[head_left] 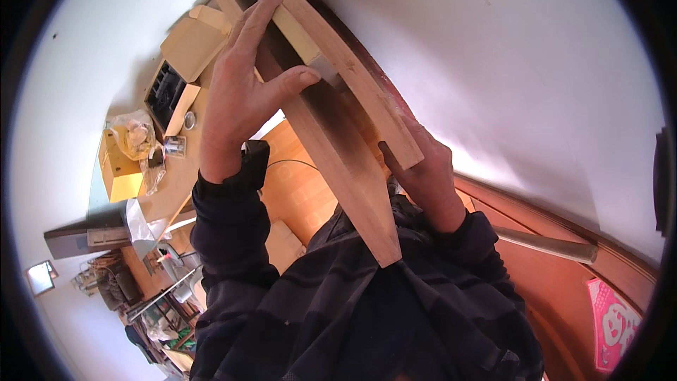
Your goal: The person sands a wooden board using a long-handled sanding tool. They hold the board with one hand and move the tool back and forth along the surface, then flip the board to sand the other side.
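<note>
Frame (351, 63) slants from far left to near centre before you, its near right end grasped from beneath by your right hand (431, 178), apparently for support, while your left hand (243, 92) lies spread against it farther up, seemingly steadying.

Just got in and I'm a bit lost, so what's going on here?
A person is handling a long wooden piece with two sides and a dark gap between them. The left hand is spread against its upper part, thumb over the gap. The right hand grips the right side near its lower end. Off to the left, a table bears an open box and a yellow box.
</note>
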Motion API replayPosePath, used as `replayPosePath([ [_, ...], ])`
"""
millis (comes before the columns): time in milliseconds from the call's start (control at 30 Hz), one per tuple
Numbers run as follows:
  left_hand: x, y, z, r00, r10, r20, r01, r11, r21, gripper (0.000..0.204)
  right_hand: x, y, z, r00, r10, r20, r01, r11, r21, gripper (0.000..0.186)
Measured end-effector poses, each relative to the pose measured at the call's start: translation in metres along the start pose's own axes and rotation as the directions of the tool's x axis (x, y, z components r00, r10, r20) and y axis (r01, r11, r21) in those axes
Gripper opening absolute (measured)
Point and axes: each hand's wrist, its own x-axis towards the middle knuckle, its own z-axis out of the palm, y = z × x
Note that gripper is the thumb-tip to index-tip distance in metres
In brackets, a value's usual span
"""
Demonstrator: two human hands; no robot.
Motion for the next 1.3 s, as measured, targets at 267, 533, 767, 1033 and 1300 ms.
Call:
replayPosePath([
  [267, 0.000, 0.001, 0.002, 0.999, 0.002, -0.051, 0.000, 0.999, 0.040, 0.092, 0.013, 0.024, -0.016, 0.940, -0.337, 0.050, 0.323, 0.929, 0.183, 0.090],
  [533, 0.002, 0.004, 0.011, 0.991, -0.126, -0.052, 0.120, 0.988, -0.098, 0.089, 0.037, 0.044, 0.011, 0.886, -0.462, 0.025, 0.396, 0.784, 0.478, 0.110],
  [767, -0.003, -0.005, 0.015, 0.988, -0.124, -0.089, 0.111, 0.983, -0.145, 0.118, 0.033, 0.037, 0.021, 0.893, -0.450, 0.025, 0.371, 0.766, 0.524, 0.114],
  [1033, -0.007, -0.008, 0.014, 0.984, -0.152, -0.091, 0.131, 0.971, -0.201, 0.129, 0.034, 0.033, 0.022, 0.877, -0.478, 0.040, 0.389, 0.758, 0.524, 0.112],
  [1300, -0.007, -0.008, 0.014, 0.984, -0.158, -0.087, 0.134, 0.963, -0.234, 0.129, 0.031, 0.031, 0.023, 0.874, -0.485, 0.039, 0.394, 0.752, 0.529, 0.108],
])
